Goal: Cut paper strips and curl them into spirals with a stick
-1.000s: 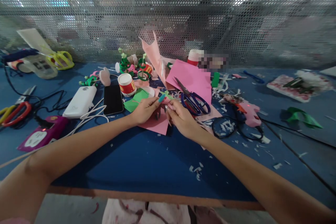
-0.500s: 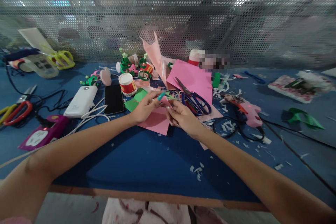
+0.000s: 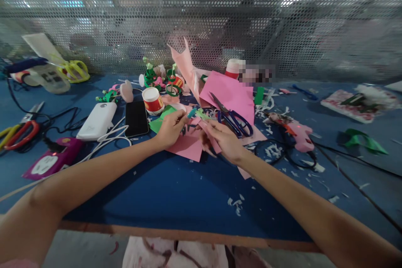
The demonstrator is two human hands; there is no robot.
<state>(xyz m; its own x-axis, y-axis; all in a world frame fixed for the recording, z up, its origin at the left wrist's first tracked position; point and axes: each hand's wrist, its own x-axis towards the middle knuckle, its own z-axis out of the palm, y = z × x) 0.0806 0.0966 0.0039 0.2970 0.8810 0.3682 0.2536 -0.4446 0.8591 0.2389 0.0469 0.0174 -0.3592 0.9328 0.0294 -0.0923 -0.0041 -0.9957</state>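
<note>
My left hand (image 3: 172,129) is closed in a pinch, with a short teal stick-like piece (image 3: 191,112) jutting from its fingertips; its exact kind is unclear. My right hand (image 3: 224,137) grips a narrow strip of pink paper (image 3: 212,135) that runs down across its fingers. Beneath both hands lies a pink paper sheet (image 3: 188,148), partly covered. Beside my left hand is green paper (image 3: 163,119). Blue-handled scissors (image 3: 240,123) rest just beyond my right hand, on a brighter pink sheet (image 3: 235,92).
A red-and-white tub (image 3: 153,101), a black phone (image 3: 136,118) and a white power bank (image 3: 98,121) sit to the left, with a purple power strip (image 3: 52,159). To the right lies a pink glue gun (image 3: 300,136) with its cord. Paper scraps litter the table (image 3: 150,205).
My hands have drawn slightly apart. The pink strip, earlier between both hands' fingertips, now hangs in my right hand alone. My left fingers have curled in more.
</note>
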